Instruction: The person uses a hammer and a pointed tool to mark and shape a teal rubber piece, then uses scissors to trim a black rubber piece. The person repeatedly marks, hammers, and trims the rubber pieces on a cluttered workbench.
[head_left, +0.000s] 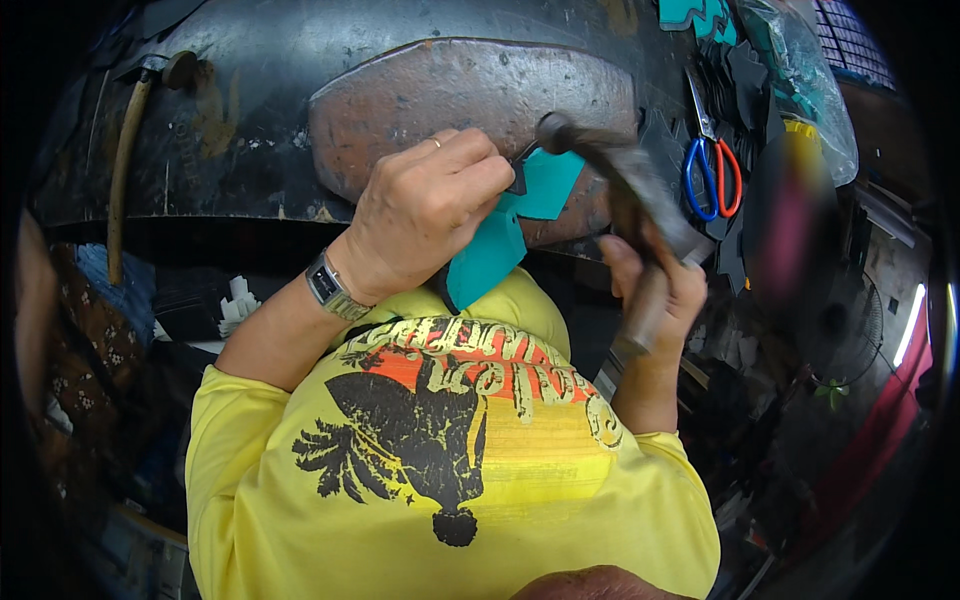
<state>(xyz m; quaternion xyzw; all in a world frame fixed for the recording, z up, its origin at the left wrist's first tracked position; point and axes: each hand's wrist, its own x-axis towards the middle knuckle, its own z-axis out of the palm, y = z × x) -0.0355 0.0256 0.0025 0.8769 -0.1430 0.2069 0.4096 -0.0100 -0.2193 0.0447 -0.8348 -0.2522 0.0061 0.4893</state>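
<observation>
My left hand (435,200) is closed, its fingers pinching a cut teal sheet piece (488,258) with black parts along it. One end of the piece lies over a worn reddish-brown slab (430,95); the other hangs past the slab's near edge toward my shirt. My right hand (672,290) is wrapped round the handle of a hammer (625,175). The hammer's rounded head appears over the slab, right beside the teal piece; whether they touch I cannot tell. Motion slightly blurs this hammer.
Another hammer (127,160) with a wooden handle lies at the left of the dark work surface (250,120). Scissors (709,170) with blue and red handles lie at the right, near black cut pieces (745,80) and a clear plastic bag (812,80). A fan (850,325) stands farther right.
</observation>
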